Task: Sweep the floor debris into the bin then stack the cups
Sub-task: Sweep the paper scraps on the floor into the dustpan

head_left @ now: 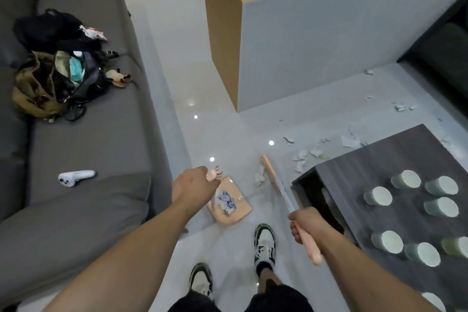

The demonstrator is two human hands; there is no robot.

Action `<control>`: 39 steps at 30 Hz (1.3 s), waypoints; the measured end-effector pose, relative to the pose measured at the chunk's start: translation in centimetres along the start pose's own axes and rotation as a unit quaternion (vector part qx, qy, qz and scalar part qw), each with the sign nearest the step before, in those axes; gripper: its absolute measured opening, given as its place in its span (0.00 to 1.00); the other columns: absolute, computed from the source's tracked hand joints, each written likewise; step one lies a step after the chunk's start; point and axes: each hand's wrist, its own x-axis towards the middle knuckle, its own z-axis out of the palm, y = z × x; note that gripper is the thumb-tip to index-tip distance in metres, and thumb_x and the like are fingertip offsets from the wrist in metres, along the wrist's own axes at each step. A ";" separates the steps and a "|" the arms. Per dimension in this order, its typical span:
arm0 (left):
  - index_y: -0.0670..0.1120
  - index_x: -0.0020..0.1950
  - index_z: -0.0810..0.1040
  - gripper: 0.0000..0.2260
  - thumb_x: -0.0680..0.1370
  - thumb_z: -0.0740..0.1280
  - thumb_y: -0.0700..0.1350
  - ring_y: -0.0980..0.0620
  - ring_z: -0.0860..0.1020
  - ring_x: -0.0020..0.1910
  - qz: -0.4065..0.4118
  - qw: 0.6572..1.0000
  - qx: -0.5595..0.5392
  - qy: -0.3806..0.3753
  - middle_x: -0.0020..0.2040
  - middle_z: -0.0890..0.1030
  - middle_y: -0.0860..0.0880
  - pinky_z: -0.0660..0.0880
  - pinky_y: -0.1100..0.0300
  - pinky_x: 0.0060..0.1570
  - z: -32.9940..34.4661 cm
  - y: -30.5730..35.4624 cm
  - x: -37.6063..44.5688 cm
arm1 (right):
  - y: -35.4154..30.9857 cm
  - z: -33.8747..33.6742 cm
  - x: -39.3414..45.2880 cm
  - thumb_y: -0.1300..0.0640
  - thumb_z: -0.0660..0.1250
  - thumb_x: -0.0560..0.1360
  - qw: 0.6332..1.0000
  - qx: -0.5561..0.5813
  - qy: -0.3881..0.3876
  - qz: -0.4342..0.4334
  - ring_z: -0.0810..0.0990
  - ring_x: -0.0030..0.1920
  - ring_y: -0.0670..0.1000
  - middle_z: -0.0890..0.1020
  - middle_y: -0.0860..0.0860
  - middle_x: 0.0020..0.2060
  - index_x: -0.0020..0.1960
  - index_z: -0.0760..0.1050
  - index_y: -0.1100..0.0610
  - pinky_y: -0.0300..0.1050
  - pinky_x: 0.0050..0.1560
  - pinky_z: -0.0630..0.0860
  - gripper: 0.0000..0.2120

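Left hand (193,189) grips dustpan handle; dustpan (229,204) on floor, some paper scraps already inside. Right hand (305,225) clamped on broom (278,185). Remaining scraps (301,159) lie right, beside tabletop (354,185) holding upturned cups (377,196). Short strokes toward pan lip, pan held flat.

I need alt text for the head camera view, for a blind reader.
A person's left hand holds a dustpan containing paper scraps, and the right hand grips a broom on a littered floor. Upside-down cups stand on a dark table.
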 end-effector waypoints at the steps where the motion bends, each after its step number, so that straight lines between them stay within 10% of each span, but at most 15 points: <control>1: 0.51 0.39 0.74 0.15 0.71 0.62 0.63 0.47 0.74 0.37 -0.006 1.000 0.010 0.003 0.38 0.79 0.53 0.67 0.57 0.35 0.3 0.6 0.6 | -0.8 -0.1 1.2 0.66 0.63 0.77 1.000 -0.017 0.001 -0.005 0.70 0.19 0.51 0.73 0.56 0.23 0.43 0.74 0.66 0.40 0.23 0.71 0.05; 14: 0.52 0.37 0.73 0.14 0.70 0.64 0.62 0.47 0.77 0.38 -0.043 0.998 0.049 0.000 0.36 0.77 0.53 0.68 0.57 0.34 -2.1 4.8 5.3 | -4.5 -4.6 2.0 0.63 0.63 0.78 0.966 -0.120 -0.223 0.058 0.69 0.22 0.48 0.76 0.55 0.30 0.50 0.76 0.64 0.37 0.22 0.66 0.06; 39: 0.50 0.37 0.74 0.14 0.70 0.65 0.60 0.48 0.77 0.36 0.073 0.995 0.007 0.066 0.34 0.78 0.51 0.67 0.58 0.32 -10.8 20.3 27.7 | -22.9 -13.0 11.9 0.60 0.64 0.78 0.978 0.186 -0.088 0.028 0.67 0.21 0.47 0.74 0.52 0.25 0.49 0.73 0.62 0.37 0.19 0.64 0.05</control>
